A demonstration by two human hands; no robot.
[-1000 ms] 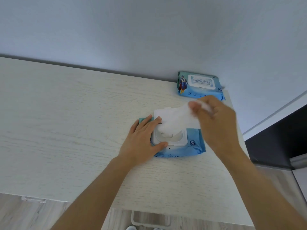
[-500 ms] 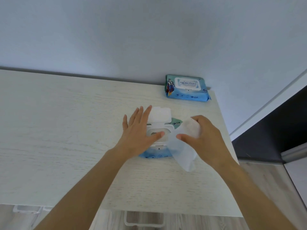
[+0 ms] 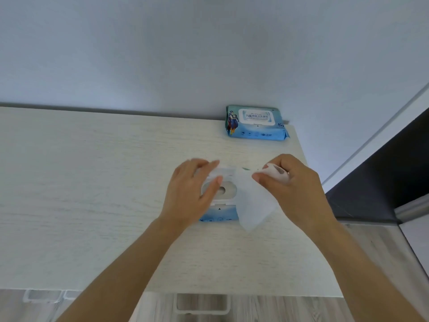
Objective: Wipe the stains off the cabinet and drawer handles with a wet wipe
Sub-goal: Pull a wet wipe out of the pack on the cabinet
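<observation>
White wet wipe (image 3: 254, 203), blue packs (image 3: 256, 123) with white lids, possibly pale woodgrain cabinet top (image 3: 92, 182)

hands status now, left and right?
Left hand: open, fingers on the flip lid of the near wipe pack.
Right hand: pinching a wet wipe.

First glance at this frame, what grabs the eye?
Both hands over an open wet wipe pack mid-cabinet top: the left hand rests on its flip lid, and the right hand pinches a white wet wipe that hangs over the pack's right end. A second, closed wipe pack lies at the back right by the wall, and white handles show below the front edge.
</observation>
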